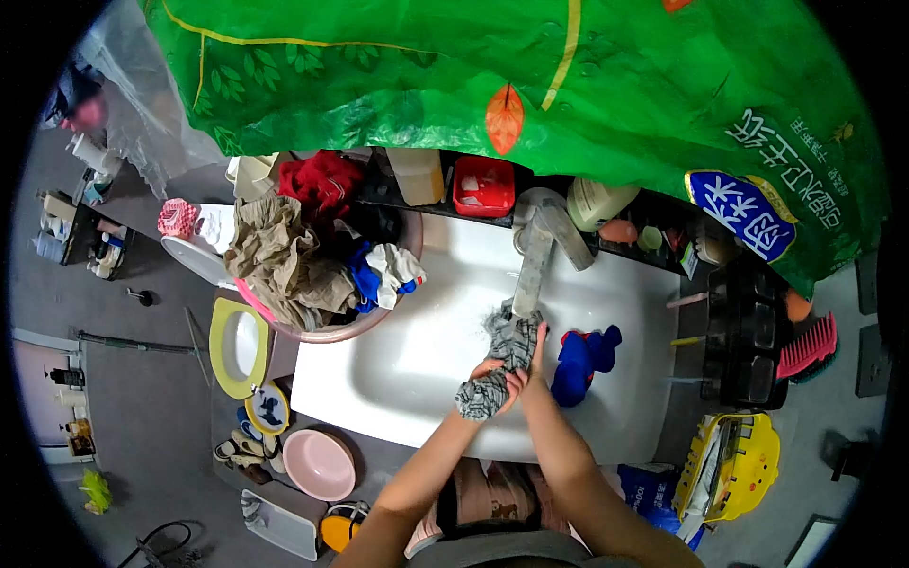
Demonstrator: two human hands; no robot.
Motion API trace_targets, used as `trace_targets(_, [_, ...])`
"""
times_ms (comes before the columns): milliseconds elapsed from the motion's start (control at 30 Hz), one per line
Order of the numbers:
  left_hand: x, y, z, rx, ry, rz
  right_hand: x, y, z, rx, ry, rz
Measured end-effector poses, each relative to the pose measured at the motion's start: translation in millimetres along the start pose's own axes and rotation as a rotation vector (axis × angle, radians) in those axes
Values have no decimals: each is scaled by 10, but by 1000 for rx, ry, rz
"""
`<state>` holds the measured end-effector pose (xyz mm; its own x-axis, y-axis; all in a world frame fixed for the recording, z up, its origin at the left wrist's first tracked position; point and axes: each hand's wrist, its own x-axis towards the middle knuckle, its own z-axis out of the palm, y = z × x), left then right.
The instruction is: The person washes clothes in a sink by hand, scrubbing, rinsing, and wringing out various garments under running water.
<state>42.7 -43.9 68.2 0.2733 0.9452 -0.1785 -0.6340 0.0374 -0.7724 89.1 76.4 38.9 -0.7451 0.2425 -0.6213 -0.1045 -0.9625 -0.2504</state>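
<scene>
A crumpled grey patterned cloth (514,343) hangs between my hands, under the faucet (536,260), its upper end close to the spout. My left hand (489,366) is closed on the cloth, with a bunched part of it covering much of the palm. Wrapped along the cloth's other side is my right hand (536,363), fingers around the fabric. Both hands are over the white sink (445,251). To their right, a wet-looking blue cloth with red edging (579,367) lies in the sink, apart from my hands.
A pink basin (374,322) heaped with beige, red and blue clothes (275,251) stands on the sink's left side. Behind are a red box (483,186) and bottles, below a green plastic sheet (379,85). A yellow basket (748,469) sits right; a pink basin (319,465) is lower left.
</scene>
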Motion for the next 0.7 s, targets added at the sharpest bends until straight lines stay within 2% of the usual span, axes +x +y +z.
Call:
trace_targets(33, [-32, 33, 11, 233, 98, 56, -111, -68, 185, 6, 107, -4])
trace_targets(100, [-56, 132, -13, 713, 361, 185, 224, -61, -199, -213, 200, -26])
trace_targets(133, [-42, 206, -41, 959, 522, 259, 107, -107, 42, -385, 279, -30])
trace_targets(167, [-12, 264, -76, 1206, 681, 335, 23, -52, 202, -535, 222, -257])
trace_targets(200, [-8, 125, 57, 1379, 723, 499, 127, -13, 127, -756, 218, -353])
trace_targets(233, [71, 242, -76, 1512, 810, 578, 202, 14, 100, -977, 213, -447])
trace_targets(267, [188, 460, -284, 1643, 897, 661, 257, 33, 61, -1200, 288, -543])
trace_targets(300, [212, 430, -237, 1773, 985, 748, 294, 46, 77, -1423, 364, -638])
trace_targets(333, [203, 422, -173, 1948, 1052, 691, 319, 52, 89, -1644, 441, -734])
trace_targets(433, [211, 328, -33, 2042, 1107, 661, 344, 84, 22, -1723, 590, -737])
trace_targets(533, [201, 381, -98, 2162, 630, 829, 391, 66, -124, -1689, 447, -458])
trace_targets(633, [171, 255, 111, 1979, 652, 695, 17, -5, 99, -682, 210, 105])
trace_targets(667, [185, 328, 43, 2028, 669, 770, -215, -91, 335, -706, 103, 146])
trace_targets(700, [205, 452, -55, 1991, 676, 756, -171, -63, 301, -723, 127, 111])
